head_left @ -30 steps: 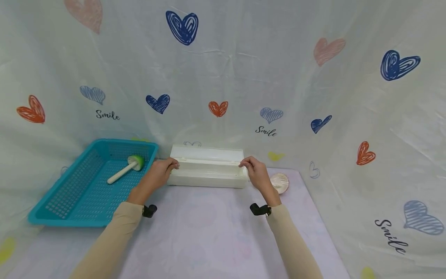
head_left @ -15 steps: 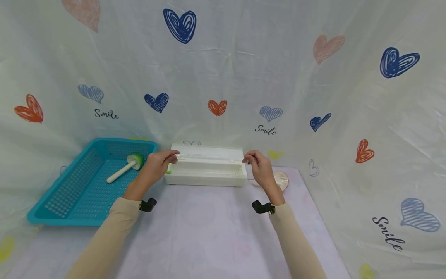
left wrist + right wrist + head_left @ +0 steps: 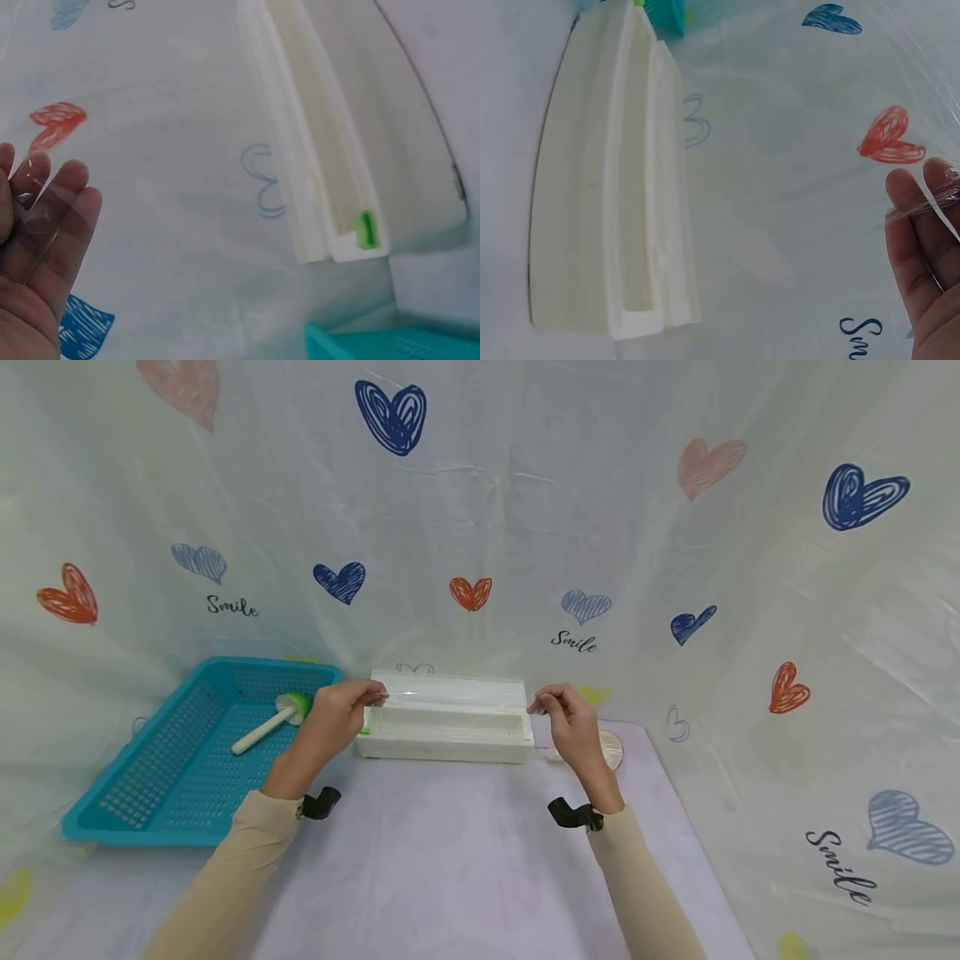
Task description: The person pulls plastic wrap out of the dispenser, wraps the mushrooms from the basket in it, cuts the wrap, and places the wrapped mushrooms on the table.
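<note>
A long white cling film dispenser (image 3: pixel 446 750) stands at the back of the table with its lid (image 3: pixel 450 689) raised. Its trough shows, and a green slider (image 3: pixel 367 229) sits at the left end in the left wrist view. Above the box, a clear sheet of cling film (image 3: pixel 457 695) stretches between both hands. My left hand (image 3: pixel 341 714) pinches the film's left edge; my right hand (image 3: pixel 572 727) pinches the right edge. In the wrist views, glossy film (image 3: pixel 937 201) lies across the fingers of each hand.
On the left, a teal perforated basket (image 3: pixel 202 760) holds a white-handled brush (image 3: pixel 262 731) with a green-and-white head. A small round dish (image 3: pixel 612 750) with a shiny clear cover sits behind my right wrist. A heart-printed curtain (image 3: pixel 480 510) hangs directly behind the dispenser.
Both hands have risen from the dispenser's opening with the cling film, uncovering the trough and the green slider. The right hand has also shifted a little to the right.
</note>
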